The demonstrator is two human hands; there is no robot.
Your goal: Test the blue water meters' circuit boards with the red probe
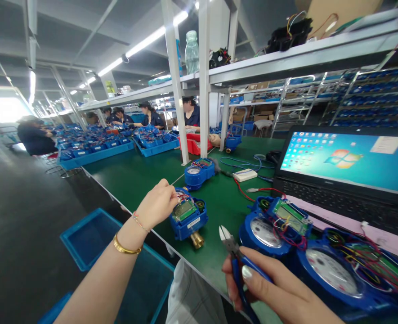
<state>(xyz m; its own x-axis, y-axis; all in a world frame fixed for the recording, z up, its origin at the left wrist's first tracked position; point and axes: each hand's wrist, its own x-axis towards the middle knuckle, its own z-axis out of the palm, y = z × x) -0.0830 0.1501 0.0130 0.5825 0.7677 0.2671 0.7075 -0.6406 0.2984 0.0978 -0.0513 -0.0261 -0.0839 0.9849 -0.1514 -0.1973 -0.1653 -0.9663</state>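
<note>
My left hand (pixel 161 201) has its fingers curled together at the upper left edge of a blue water meter (pixel 191 224), beside its wires. Whatever those fingertips pinch is hidden. This meter has a small display, a green circuit board and a brass pipe end pointing toward me. In my right hand (pixel 262 281) is a pair of diagonal cutters (pixel 231 248) with blue handles, fingers wrapped round them. The cutter tips point up and away, apart from the meter. A second blue meter (pixel 199 173) stands just behind the first.
Two more wired meters (pixel 262 231) (pixel 335 270) lie at the right, before a laptop (pixel 347 166). A white box (pixel 245 174) with cables sits behind. Blue trays (pixel 158 148) of meters, a red bin (pixel 194 145) and shelf posts (pixel 203 90) stand farther back. Co-workers (pixel 149 116) sit beyond.
</note>
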